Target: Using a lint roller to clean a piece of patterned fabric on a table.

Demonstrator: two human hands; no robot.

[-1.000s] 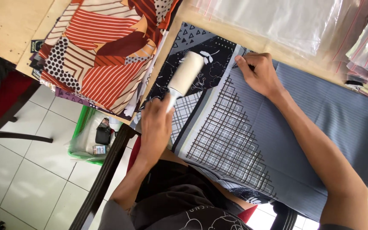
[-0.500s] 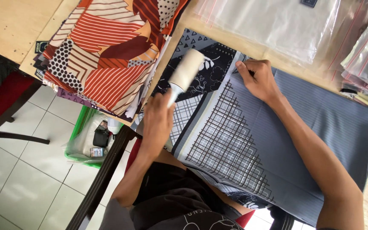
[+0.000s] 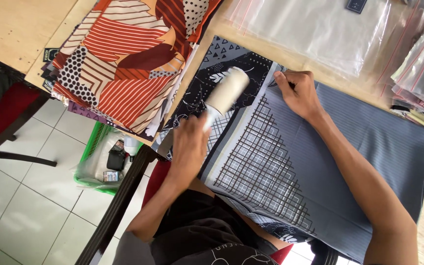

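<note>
Left hand (image 3: 188,147) grasps lint roller (image 3: 225,93) by its handle, roll lying on dark patterned part of grey cloth (image 3: 359,147). Right hand (image 3: 298,93) lies flat, fingers spread, pressing the cloth at 3 o'clock of the roller. Orange striped fabric stack (image 3: 123,64) at 9 o'clock, plastic bags (image 3: 320,29) at 1 o'clock, green basket (image 3: 94,147) at 7 o'clock.

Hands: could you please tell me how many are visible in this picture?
2. The left hand grips a white lint roller over the grey patterned cloth; the right hand presses flat on that cloth. No other hands show.
</note>
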